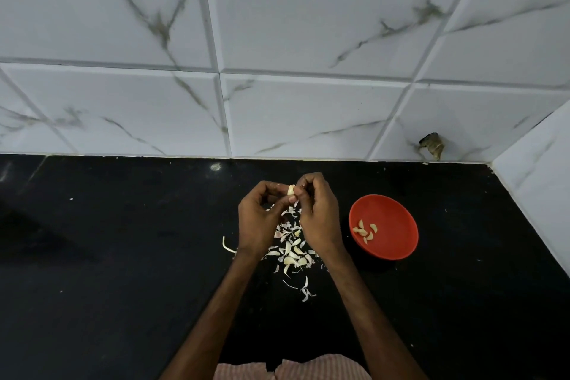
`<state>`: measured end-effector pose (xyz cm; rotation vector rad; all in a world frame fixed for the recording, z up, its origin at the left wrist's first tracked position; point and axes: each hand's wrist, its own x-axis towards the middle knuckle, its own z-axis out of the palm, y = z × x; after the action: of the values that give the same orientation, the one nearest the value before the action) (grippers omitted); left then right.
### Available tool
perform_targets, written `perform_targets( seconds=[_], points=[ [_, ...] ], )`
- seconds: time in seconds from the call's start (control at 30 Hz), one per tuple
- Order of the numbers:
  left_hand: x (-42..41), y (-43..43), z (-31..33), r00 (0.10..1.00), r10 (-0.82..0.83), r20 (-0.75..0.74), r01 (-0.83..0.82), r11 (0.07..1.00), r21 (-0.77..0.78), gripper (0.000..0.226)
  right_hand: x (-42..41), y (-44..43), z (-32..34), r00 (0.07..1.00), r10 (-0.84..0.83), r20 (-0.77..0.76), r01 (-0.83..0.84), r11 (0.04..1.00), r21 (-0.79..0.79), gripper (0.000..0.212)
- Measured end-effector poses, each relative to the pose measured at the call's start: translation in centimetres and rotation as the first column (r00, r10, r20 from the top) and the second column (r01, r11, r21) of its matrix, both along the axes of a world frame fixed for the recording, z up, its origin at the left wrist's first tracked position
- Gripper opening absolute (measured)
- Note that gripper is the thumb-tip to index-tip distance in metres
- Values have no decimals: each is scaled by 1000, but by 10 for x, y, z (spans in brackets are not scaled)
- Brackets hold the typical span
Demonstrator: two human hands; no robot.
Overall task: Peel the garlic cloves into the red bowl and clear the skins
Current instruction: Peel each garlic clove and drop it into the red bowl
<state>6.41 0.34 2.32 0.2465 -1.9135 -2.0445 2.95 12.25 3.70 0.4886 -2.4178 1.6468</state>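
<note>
Hands: left hand (257,219) and right hand (317,213) together pinched a pale garlic clove (290,190).
Bowl: round red plastic bowl (391,244) sat right, holding peeled cloves (365,231).
Skins: papery white skins (291,251) littered the black stone counter (123,256) beneath the hands.

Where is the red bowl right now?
In the head view, the red bowl sits on the black counter, just right of the right hand and the skin pile.

Glossy black stone counter (123,256), marbled glazed wall tiles (308,25), papery garlic skins (291,253)
</note>
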Motion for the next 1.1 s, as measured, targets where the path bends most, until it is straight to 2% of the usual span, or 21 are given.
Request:
perform_targets(
  seconds=[0.2, 0.37, 0.5, 0.73, 0.9, 1.0, 1.1],
  points=[
    [-1, -2, 3, 998, -68, -17, 68, 997, 39, 27, 1, 6, 4, 1000, 22, -14, -23, 987, -158, 25],
    [-1, -2, 0, 994, -109, -20, 110, 992, 60, 24, 2, 7, 5, 996, 62, -61, -69, 990, -120, 31],
    [-2, -5, -1, 994, -110, 18, 107, 987, 120, 19, 1, 9, 3, 996, 71, -61, -78, 988, -130, 28],
    [3, -3, 1, 976, -217, 33, 190, 910, 369, 15, 0, 9, -2, 991, 97, -91, -107, 988, -108, 14],
    [0, -6, 5, 970, -225, 95, 128, 799, 587, 22, 3, 6, -5, 995, 72, -71, -80, 990, -118, 10],
    [0, -9, 5, 965, -235, 118, 104, 754, 648, 21, 3, 7, -4, 997, 62, -44, -67, 991, -116, 9],
    [2, -8, 6, 963, -243, 114, 113, 751, 650, 24, 2, 7, 0, 998, 42, -43, -47, 992, -114, 9]
  ],
)
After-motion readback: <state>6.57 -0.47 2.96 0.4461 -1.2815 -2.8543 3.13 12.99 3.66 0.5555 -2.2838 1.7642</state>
